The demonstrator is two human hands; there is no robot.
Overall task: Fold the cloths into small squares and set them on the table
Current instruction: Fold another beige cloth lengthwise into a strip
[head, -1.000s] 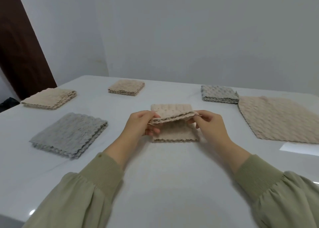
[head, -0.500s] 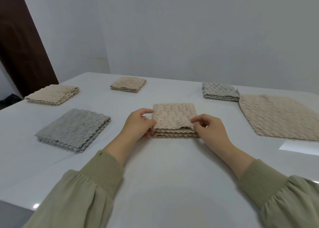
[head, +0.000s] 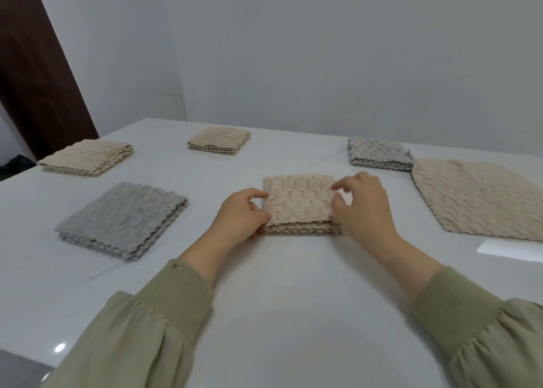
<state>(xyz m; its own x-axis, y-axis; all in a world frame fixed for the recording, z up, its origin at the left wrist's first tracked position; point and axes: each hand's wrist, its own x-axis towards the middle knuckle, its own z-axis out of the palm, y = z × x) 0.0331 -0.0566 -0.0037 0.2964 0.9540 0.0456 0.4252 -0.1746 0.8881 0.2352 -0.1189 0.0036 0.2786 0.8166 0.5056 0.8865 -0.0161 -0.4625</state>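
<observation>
Right hand (head: 364, 211) lifted; cloth (head: 296, 202) lies beneath fingers (head: 342, 183).

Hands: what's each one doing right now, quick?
Left hand: closed, pinching the cloth at its left edge.
Right hand: open, loose over the right edge, holding nothing.

Puffy sage-green fabric left sleeve (head: 126, 337) and matching right sleeve (head: 496, 340).
Both end in ribbed cuffs (head: 452, 305); the left bears a small round button (head: 175, 266).
</observation>
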